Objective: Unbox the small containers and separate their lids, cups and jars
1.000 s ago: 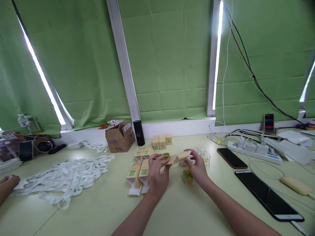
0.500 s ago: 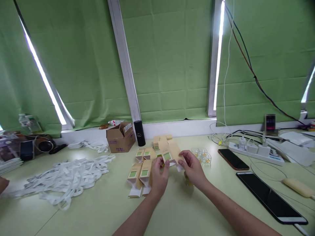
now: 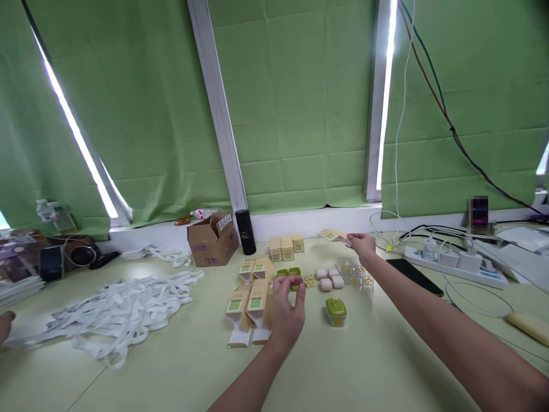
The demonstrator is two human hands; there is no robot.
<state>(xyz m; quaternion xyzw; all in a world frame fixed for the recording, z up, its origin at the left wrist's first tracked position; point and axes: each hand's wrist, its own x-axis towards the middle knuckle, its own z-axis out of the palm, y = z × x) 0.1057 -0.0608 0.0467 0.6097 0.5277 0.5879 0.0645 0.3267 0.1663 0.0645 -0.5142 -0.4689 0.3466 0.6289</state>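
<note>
My right hand (image 3: 363,247) reaches far forward, its fingers pinching the end of a small kraft paper box (image 3: 333,235) with a green square label. My left hand (image 3: 288,309) hovers beside the standing kraft boxes (image 3: 256,303), thumb and fingers apart, with nothing visible between them. In front of it sits a clear square jar with a green lid (image 3: 336,312). Behind the jar are pale pink rolls (image 3: 329,279), small yellow pieces (image 3: 309,281), green lids (image 3: 293,272) partly hidden by my left fingers, and clear cups (image 3: 352,271) with yellow bits inside.
Three closed kraft boxes (image 3: 287,248) stand at the back. To the left lie a heap of white straps (image 3: 128,312), a brown carton (image 3: 213,240) and a black cylinder (image 3: 245,232). A power strip (image 3: 457,266) and a phone (image 3: 414,276) are at right. Another person's hand (image 3: 6,325) shows at the left edge.
Both hands held the kraft box at the middle. My left hand has let go of it; my right hand has carried it away to the back right, uncovering the jar and rolls.
</note>
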